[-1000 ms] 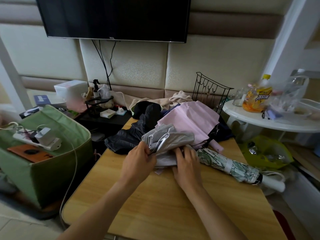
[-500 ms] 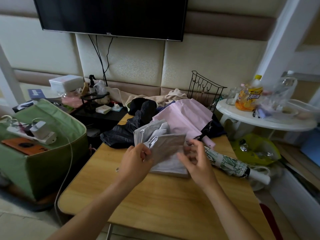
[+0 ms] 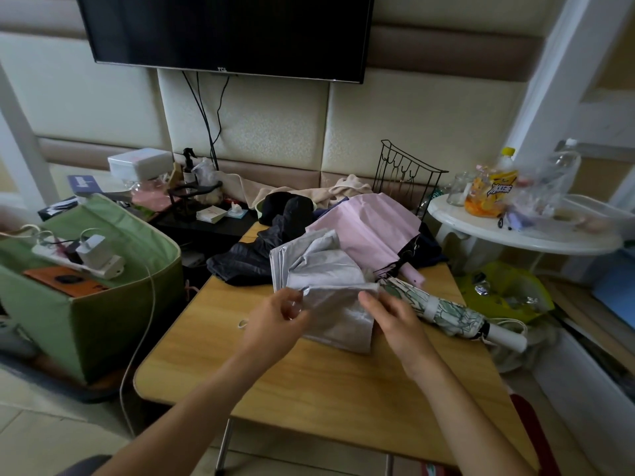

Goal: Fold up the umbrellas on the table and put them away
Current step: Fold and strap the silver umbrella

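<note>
A silver-grey umbrella [image 3: 330, 290] lies half gathered in the middle of the wooden table [image 3: 343, 400]. My left hand [image 3: 275, 321] pinches its left edge between thumb and fingers. My right hand [image 3: 391, 314] grips its right fold, the thumb on top of the fabric. Behind it a pink umbrella [image 3: 371, 228] lies loosely collapsed, and a black umbrella [image 3: 254, 259] is crumpled to the left. A rolled white umbrella with a green leaf print [image 3: 446, 310] lies strapped at the right, its white handle over the table's edge.
A green fabric bin [image 3: 113, 304] with a power strip and chargers stands left of the table. A white round side table [image 3: 522, 231] with bottles and jars stands at the right, a black wire rack [image 3: 409, 176] behind. A yellow-green bag [image 3: 505, 293] lies below.
My hands have lifted off the pile and spread apart, pulling the grey fabric out between them. The right hand moved right, off the fold it pressed.
</note>
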### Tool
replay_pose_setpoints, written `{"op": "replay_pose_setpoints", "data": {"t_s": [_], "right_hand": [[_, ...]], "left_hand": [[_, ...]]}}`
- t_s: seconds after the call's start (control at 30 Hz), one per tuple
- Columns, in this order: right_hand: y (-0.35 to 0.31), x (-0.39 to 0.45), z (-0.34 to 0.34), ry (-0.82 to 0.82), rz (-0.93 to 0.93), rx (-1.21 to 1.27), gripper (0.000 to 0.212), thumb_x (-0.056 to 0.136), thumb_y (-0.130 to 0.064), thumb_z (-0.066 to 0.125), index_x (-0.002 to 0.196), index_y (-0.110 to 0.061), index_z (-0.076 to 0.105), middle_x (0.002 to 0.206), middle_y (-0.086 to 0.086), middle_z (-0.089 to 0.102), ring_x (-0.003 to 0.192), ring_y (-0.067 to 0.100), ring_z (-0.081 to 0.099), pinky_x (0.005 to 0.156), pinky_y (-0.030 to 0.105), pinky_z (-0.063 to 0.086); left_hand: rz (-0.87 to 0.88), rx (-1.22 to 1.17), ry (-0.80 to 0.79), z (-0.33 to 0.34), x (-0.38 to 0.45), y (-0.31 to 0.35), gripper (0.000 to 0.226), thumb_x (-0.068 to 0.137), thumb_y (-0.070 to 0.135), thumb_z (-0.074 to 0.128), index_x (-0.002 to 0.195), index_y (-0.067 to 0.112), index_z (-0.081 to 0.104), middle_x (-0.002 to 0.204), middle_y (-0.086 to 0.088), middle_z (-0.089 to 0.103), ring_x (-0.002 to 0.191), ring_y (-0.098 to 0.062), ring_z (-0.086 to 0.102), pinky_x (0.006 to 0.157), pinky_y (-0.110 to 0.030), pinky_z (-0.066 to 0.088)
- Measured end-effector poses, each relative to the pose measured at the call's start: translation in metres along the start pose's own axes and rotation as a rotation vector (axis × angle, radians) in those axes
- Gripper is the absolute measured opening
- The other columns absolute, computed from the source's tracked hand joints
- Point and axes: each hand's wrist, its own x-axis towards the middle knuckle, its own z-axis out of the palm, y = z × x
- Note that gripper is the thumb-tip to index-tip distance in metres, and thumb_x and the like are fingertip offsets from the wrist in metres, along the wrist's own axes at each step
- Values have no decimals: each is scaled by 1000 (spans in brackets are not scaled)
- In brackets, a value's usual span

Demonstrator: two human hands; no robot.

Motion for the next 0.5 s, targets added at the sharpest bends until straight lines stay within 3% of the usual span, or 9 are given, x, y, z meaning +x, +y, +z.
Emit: {"op": "replay_pose_setpoints", "data": {"t_s": [0.1, 0.17, 0.23, 0.33, 0.43, 0.5], "right_hand": [[-3, -5, -2, -101, 79, -94, 17, 95, -29, 73, 93, -14, 81, 96, 3, 80, 99, 21, 73, 84, 26, 50], [-7, -11, -8, -233, 130, -153, 8, 94, -24, 74, 101, -24, 79, 102, -10, 79, 100, 9, 72, 88, 22, 51], [-11, -17, -16, -410, 125, -302, 20, 93, -28, 76, 113, -31, 75, 111, -18, 76, 105, 2, 69, 92, 19, 51], [-20, -31, -25, -566, 166, -448, 26, 90, -35, 79, 115, -37, 71, 110, -29, 72, 103, -6, 66, 84, 9, 47], [-15, -39, -28, -564, 199, -342, 37, 90, -47, 75, 122, -27, 70, 113, -19, 75, 102, -1, 68, 82, 13, 48], [-11, -44, -25, -467, 213, -272, 51, 84, -60, 76, 108, -16, 73, 93, -11, 75, 83, 7, 66, 71, 16, 47]], "left_hand": [[8, -54, -41, -7, -6, 2, 22, 76, 38, 64, 89, 21, 69, 69, 2, 58, 64, -10, 51, 63, -29, 41], [9, -125, -120, -14, -13, 4, 25, 81, 39, 66, 87, 15, 70, 72, 1, 54, 67, -11, 49, 66, -31, 39], [7, -151, -209, -20, -21, 1, 30, 84, 45, 67, 87, 17, 74, 77, -8, 61, 71, -16, 53, 68, -34, 40], [-114, -167, -251, -27, -30, -7, 9, 89, 31, 75, 88, 23, 80, 92, -12, 72, 83, -21, 65, 76, -30, 49], [-208, -121, -349, -30, -35, -12, 8, 85, 21, 79, 92, 26, 81, 86, 1, 71, 84, -11, 60, 72, -23, 44], [-275, -190, -361, -32, -38, -12, 18, 83, 30, 80, 100, 24, 79, 96, 2, 71, 92, -16, 60, 76, -28, 45]]}}
